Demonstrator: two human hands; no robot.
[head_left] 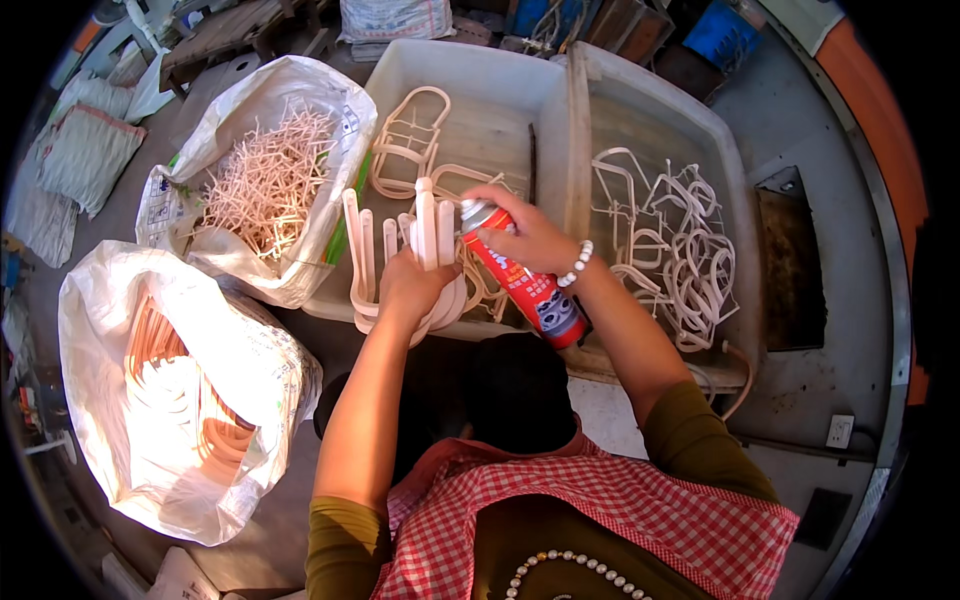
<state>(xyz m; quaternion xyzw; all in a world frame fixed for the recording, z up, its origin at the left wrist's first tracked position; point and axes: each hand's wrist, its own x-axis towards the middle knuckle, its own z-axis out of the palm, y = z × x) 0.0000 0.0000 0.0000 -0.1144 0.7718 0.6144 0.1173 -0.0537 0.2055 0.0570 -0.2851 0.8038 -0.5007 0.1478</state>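
Note:
My left hand [408,288] is closed around several pale pink U-shaped plastic parts [432,225], held upright over the near edge of the left tub. A red spray can [525,285] is gripped in my right hand [530,235], tilted with its white top toward those parts. My fingers curl round the can's upper end, close to the nozzle. More looped pink plastic parts [412,140] rest inside the tub behind my hands. Whether spray is coming out, I cannot tell.
Two tubs stand side by side: a white one [480,62] and a right one [690,95] with tangled pale plastic pieces [695,260]. On the left, one white sack [345,95] holds thin pink scraps [268,175]; another sack [100,300] holds stacked curved parts [215,425].

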